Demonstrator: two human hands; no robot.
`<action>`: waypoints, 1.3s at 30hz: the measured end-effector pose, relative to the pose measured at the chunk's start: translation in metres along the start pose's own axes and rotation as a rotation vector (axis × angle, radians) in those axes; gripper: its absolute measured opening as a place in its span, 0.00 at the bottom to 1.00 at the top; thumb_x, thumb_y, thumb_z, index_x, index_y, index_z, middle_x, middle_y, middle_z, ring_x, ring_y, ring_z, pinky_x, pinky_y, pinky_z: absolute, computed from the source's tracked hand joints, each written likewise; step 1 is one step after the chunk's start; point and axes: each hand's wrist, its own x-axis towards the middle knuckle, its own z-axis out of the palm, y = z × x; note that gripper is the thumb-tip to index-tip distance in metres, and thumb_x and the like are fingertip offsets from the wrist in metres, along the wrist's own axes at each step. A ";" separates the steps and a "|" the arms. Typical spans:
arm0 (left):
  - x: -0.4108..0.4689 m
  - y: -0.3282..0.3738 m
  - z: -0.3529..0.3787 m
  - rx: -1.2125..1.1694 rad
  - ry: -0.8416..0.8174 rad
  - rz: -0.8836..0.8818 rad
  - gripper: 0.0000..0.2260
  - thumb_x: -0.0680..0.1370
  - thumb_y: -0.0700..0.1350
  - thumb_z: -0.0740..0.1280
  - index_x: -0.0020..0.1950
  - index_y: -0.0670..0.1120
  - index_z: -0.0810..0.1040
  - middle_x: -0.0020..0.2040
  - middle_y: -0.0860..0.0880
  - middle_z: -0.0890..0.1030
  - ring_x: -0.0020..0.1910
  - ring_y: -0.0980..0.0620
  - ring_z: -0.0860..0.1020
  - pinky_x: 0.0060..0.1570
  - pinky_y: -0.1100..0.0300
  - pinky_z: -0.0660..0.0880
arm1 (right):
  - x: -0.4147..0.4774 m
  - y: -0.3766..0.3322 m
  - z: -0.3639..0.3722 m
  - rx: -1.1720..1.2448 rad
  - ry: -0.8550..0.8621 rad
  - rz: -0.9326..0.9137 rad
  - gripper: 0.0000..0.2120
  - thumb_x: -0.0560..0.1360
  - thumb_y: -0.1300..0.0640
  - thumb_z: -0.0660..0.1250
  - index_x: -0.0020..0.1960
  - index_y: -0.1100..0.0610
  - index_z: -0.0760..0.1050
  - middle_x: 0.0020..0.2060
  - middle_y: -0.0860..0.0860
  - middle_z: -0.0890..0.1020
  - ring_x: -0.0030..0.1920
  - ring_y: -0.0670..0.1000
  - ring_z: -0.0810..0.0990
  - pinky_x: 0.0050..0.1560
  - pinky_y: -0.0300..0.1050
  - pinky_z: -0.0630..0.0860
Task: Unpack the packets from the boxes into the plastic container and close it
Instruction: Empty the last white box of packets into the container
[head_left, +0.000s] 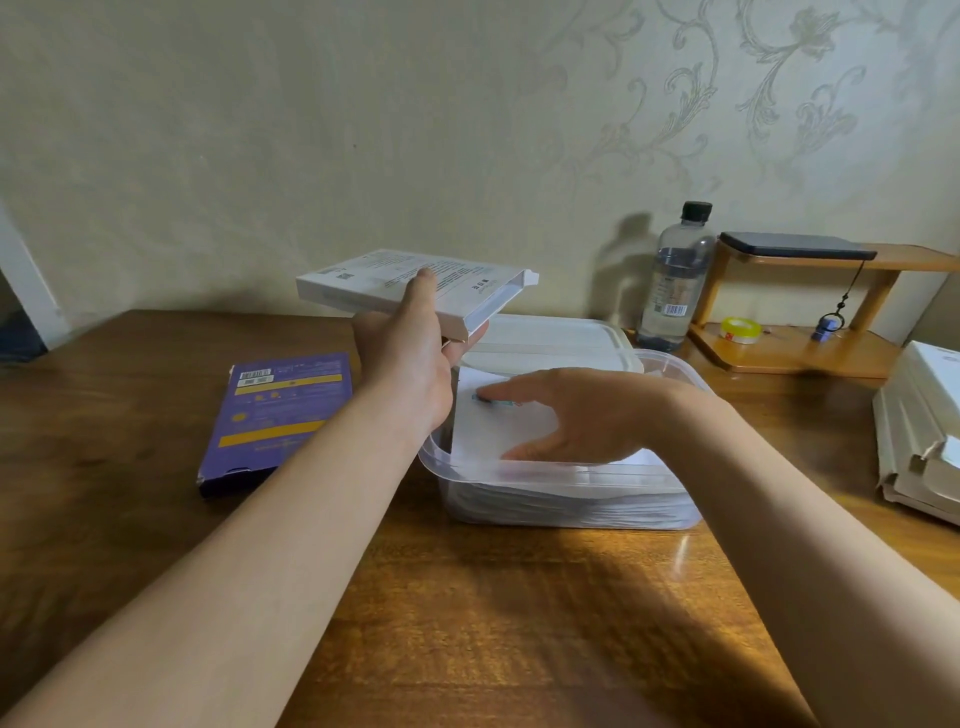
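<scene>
My left hand (410, 358) grips a flat white box (363, 286) and holds it in the air above the left end of the clear plastic container (566, 499); the box's right end is open. My right hand (576, 410) lies flat with straight fingers on the top white packet (498, 431) of the stack inside the container. The container's white lid (550, 338) lies on the table right behind it. A purple box (275, 415) lies flat on the table to the left.
The wooden table (467, 597) runs under everything. A water bottle (675, 280) stands behind the lid at the right. Beside it is a small wooden shelf (810, 358) with a tape roll (740, 330) and a dark device (795, 244). White flattened boxes (919, 426) are stacked at the far right.
</scene>
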 end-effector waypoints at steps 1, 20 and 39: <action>0.000 0.000 0.000 0.001 -0.002 0.000 0.14 0.80 0.42 0.71 0.63 0.40 0.73 0.58 0.40 0.82 0.51 0.44 0.84 0.43 0.44 0.85 | 0.000 -0.001 0.000 0.006 0.003 -0.006 0.36 0.74 0.34 0.64 0.78 0.38 0.56 0.75 0.42 0.66 0.73 0.48 0.66 0.73 0.46 0.61; -0.001 0.001 0.000 0.027 -0.037 0.004 0.13 0.80 0.42 0.71 0.62 0.39 0.75 0.57 0.40 0.83 0.50 0.44 0.85 0.44 0.44 0.85 | 0.003 -0.014 0.007 -0.046 -0.063 -0.015 0.35 0.78 0.35 0.59 0.80 0.40 0.50 0.77 0.47 0.60 0.76 0.52 0.60 0.73 0.48 0.54; -0.003 0.000 0.001 0.033 -0.049 0.014 0.08 0.80 0.41 0.71 0.56 0.43 0.74 0.57 0.40 0.83 0.51 0.43 0.85 0.44 0.43 0.84 | 0.007 -0.015 0.006 -0.079 -0.155 0.041 0.34 0.79 0.36 0.58 0.79 0.36 0.44 0.81 0.48 0.45 0.80 0.54 0.48 0.76 0.55 0.50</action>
